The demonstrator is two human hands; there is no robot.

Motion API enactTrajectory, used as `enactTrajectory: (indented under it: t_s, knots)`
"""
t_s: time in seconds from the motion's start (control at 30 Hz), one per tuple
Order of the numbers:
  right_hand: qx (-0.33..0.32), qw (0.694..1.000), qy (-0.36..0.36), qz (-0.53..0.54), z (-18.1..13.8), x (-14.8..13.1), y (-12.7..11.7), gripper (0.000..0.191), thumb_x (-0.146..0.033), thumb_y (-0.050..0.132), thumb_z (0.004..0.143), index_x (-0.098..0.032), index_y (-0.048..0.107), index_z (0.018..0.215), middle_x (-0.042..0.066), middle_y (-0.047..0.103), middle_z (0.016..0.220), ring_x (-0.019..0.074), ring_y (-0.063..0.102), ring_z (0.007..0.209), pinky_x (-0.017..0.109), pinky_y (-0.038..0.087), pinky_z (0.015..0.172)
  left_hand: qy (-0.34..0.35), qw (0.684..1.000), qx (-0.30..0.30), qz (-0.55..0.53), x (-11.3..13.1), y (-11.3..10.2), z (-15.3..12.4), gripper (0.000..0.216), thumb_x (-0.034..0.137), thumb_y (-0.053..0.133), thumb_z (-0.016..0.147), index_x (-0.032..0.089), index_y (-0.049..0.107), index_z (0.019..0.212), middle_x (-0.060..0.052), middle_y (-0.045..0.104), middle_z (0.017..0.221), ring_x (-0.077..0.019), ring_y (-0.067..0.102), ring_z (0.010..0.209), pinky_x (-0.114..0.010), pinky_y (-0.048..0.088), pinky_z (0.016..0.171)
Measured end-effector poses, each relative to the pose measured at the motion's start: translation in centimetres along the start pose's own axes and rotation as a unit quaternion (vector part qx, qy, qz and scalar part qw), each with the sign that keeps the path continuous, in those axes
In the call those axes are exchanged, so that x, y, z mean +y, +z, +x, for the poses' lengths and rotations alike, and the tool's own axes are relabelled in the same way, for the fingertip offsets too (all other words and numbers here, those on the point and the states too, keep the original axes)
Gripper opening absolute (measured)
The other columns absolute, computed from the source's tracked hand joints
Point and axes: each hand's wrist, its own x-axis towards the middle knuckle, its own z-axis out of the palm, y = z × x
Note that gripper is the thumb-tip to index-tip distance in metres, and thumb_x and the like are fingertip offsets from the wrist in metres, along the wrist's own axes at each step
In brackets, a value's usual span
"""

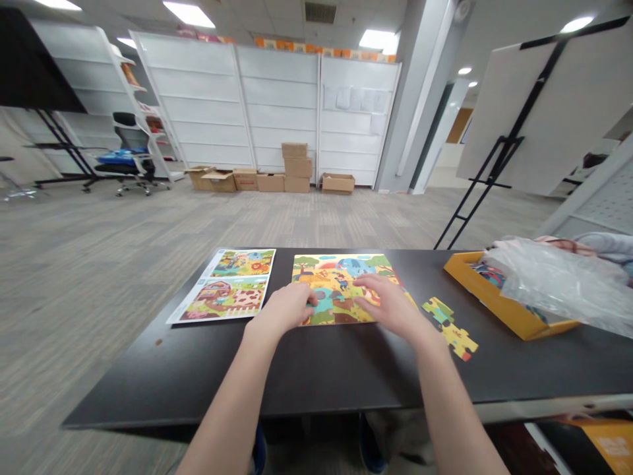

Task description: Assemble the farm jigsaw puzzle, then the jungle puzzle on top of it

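Observation:
A colourful animal jigsaw puzzle (341, 269) lies on the dark table in front of me, its picture mostly joined up. My left hand (291, 305) rests at the puzzle's lower left, fingers bent and the thumb a little apart from them. Over the right part is my right hand (388, 300), its fingers spread and nothing visibly held. Both hands cover some of the picture. Right of my right hand lie a loose green and yellow puzzle piece (438, 309) and yellow pieces (459, 340), close together. A printed picture sheet (225, 298) sits to the left.
An orange-yellow box tray (494, 307) with puzzle pieces stands on the table's right, partly under clear plastic wrapping (558, 277). The black table (208, 376) ends near my body. Cardboard boxes (297, 168), an office chair (129, 152) and a board stand (494, 165) are beyond it.

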Motion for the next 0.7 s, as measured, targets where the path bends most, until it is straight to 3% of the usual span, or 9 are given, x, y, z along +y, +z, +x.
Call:
enactTrajectory:
  t_s: [0.1,0.17,0.27,0.33,0.47,0.7]
  knots:
    - [0.085,0.990,0.098,-0.052,-1.4,3.2,-3.7,0.027,-0.034,0.055,0.092,-0.020,0.071,0.108,0.010,0.073,0.113,0.0250,0.068,0.102,0.039,0.052,0.091,0.012,1.000,0.000,-0.010,-0.2,0.1,0.0,0.020,0.031,0.069,0.082,0.024,0.078,0.098,-0.007,0.075,0.111,-0.0294,0.070,0.103,-0.035,0.051,0.086]
    - [0.098,0.968,0.200,-0.117,-2.8,5.7,-5.8,0.032,-0.039,0.055,0.090,-0.019,0.073,0.107,0.011,0.074,0.108,0.0258,0.069,0.095,0.039,0.052,0.086,0.010,1.000,0.000,-0.011,-0.1,0.1,-0.1,0.024,0.036,0.070,0.080,0.023,0.077,0.099,-0.007,0.075,0.113,-0.0298,0.070,0.104,-0.035,0.051,0.087]
    - [0.032,0.918,0.348,-0.186,-5.2,9.2,-7.4,0.037,-0.043,0.058,0.087,-0.017,0.074,0.109,0.014,0.075,0.106,0.0300,0.070,0.098,0.039,0.052,0.084,0.002,1.000,-0.007,-0.006,0.2,0.0,-0.2,0.029,0.037,0.073,0.077,0.022,0.077,0.102,-0.008,0.075,0.112,-0.0301,0.069,0.105,-0.034,0.050,0.089]
    - [-0.021,0.893,0.407,-0.193,-6.4,10.9,-7.6,0.044,-0.049,0.062,0.083,-0.016,0.074,0.110,0.016,0.075,0.105,0.0313,0.071,0.097,0.038,0.053,0.080,-0.001,1.000,-0.011,-0.003,0.4,-0.2,-0.2,0.028,0.037,0.072,0.077,0.022,0.076,0.100,-0.008,0.076,0.111,-0.0302,0.069,0.105,-0.034,0.050,0.090]
    - [-0.053,0.879,0.428,-0.202,-7.2,12.7,-7.0,0.052,-0.050,0.073,0.072,-0.018,0.073,0.114,0.017,0.075,0.111,0.0327,0.072,0.098,0.037,0.054,0.074,-0.004,1.000,-0.013,-0.002,0.8,-0.5,-0.3,0.024,0.034,0.071,0.078,0.021,0.076,0.098,-0.010,0.076,0.110,-0.0302,0.069,0.104,-0.034,0.050,0.088]
    - [-0.014,0.888,0.413,-0.204,-6.9,13.7,-6.4,0.051,-0.032,0.077,0.063,-0.021,0.073,0.112,0.014,0.077,0.104,0.0311,0.073,0.087,0.036,0.052,0.069,0.001,1.000,-0.004,-0.009,1.0,-0.6,-0.4,0.020,0.032,0.071,0.077,0.021,0.075,0.093,-0.010,0.076,0.107,-0.0308,0.070,0.101,-0.034,0.050,0.082]
